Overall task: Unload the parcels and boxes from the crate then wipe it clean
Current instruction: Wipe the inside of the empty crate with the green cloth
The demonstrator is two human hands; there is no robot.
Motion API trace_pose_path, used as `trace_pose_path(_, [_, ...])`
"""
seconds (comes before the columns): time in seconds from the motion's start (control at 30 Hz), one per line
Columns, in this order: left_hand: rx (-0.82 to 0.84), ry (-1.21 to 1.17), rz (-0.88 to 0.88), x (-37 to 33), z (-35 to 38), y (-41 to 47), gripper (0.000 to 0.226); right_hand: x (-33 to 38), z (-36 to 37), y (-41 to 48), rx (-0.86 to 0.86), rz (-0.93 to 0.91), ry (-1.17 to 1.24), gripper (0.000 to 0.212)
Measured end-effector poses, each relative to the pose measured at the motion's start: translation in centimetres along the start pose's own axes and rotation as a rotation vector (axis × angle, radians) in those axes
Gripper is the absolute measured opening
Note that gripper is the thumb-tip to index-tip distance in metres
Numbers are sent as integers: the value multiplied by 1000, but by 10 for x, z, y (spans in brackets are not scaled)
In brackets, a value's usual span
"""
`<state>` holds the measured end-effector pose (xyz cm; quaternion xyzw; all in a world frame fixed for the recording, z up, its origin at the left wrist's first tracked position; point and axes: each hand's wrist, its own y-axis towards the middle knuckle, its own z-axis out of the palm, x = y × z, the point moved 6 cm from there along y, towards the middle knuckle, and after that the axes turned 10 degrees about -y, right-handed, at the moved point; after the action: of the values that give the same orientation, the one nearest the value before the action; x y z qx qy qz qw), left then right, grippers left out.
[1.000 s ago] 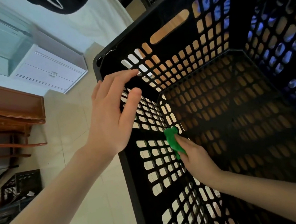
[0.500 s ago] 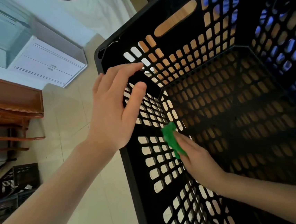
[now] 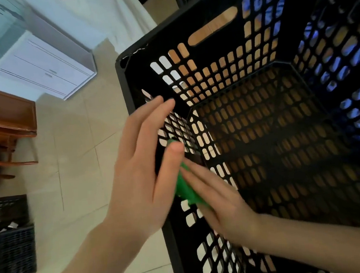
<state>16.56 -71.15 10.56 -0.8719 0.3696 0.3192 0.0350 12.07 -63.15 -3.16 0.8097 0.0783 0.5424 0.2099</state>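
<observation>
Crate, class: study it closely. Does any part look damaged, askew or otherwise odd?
On the black crate, at its far-left rim corner, a thin pale jagged line crosses the plastic. It could be a crack, a scuff or a stray thread; the picture cannot settle which. Nothing else stands out.

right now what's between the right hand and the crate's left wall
The green cloth: the right hand presses it with straight fingers against the inside of the crate wall, as the head view shows.
</observation>
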Motion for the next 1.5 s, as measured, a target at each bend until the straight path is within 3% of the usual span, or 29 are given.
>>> trace_pose_path(0.17, [76,5,-28,-4,18,-20,48,-85,14,-49,357,495,-191,69])
trace_pose_path(0.27, [64,44,-5,-4,19,-19,46,-77,15,-61,360,632,-113,62])
trace_pose_path(0.33, [47,43,12,-4,18,-19,45,-48,10,-49,274,608,-38,65])
trace_pose_path(0.47, [10,-12,31,-5,16,-21,44,16,-9,-11,117,379,106,72])
trace_pose_path(0.7, [-6,-29,34,-4,16,-22,44,28,-6,-16,98,154,8,69])
trace_pose_path(0.77, [-9,-23,37,-5,16,-22,43,-2,2,-25,158,249,-56,73])
trace_pose_path(0.9, [-8,-24,43,-6,16,-22,43,-52,13,-53,224,663,-52,66])
trace_pose_path(1.0, [-13,-22,46,-7,15,-23,43,-52,16,-55,211,773,-31,60])
trace_pose_path(1.1, [-6,-12,46,-7,15,-23,44,-19,4,-38,162,696,21,63])
trace_pose_path(1.23, [-15,-12,49,-7,14,-23,44,48,-18,-12,85,352,133,68])
trace_pose_path(1.33, [-19,-11,66,-8,14,-23,44,51,-19,-14,92,240,87,68])
trace_pose_path(1.4, [-13,6,75,-8,15,-23,44,24,-11,-28,173,288,-25,71])
trace_pose_path(1.5, [-13,7,63,-7,15,-23,43,-27,7,-56,301,553,-147,69])
